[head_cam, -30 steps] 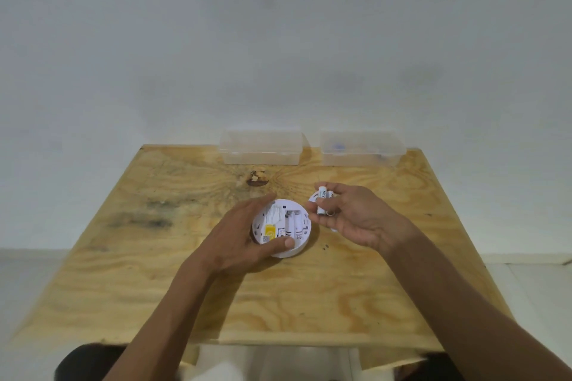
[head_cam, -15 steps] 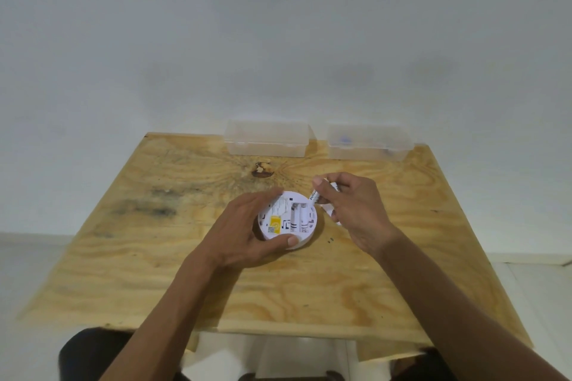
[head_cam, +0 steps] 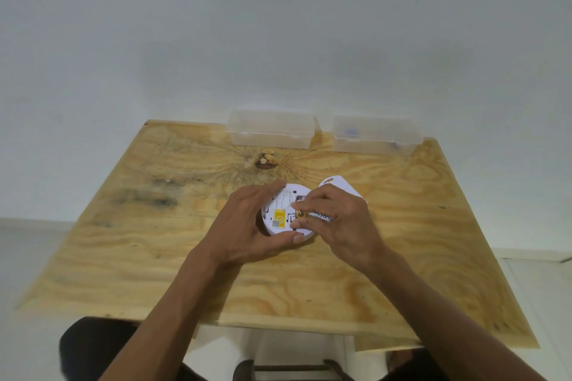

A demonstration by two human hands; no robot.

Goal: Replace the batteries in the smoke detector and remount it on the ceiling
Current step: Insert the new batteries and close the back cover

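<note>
Two hands at frame centre on grainy plywood table point(head_cam: 402, 241): left hand point(head_cam: 247, 226) fingers curled around round white plastic detector point(head_cam: 283, 215); right hand point(head_cam: 340, 219) pinching white battery point(head_cam: 322, 217), its far end hidden.

Left hand point(head_cam: 247, 226) cups the smoke detector point(head_cam: 283, 213) at table centre, thumb at its six o'clock edge, fingers curled over the twelve o'clock rim, underside up with a yellow label showing. Right hand point(head_cam: 337, 219) sits over the detector's three o'clock side, pinching a white battery point(head_cam: 318, 216) with black lettering, its brass-coloured end pointing at nine o'clock and lying over the detector's open back. Whether it is seated cannot be told. A white cover plate point(head_cam: 339, 187) lies on the plywood table point(head_cam: 154, 257) just beyond the right hand, at one o'clock. Two clear plastic boxes point(head_cam: 270, 133) stand side by side along the table's twelve o'clock edge.
</note>
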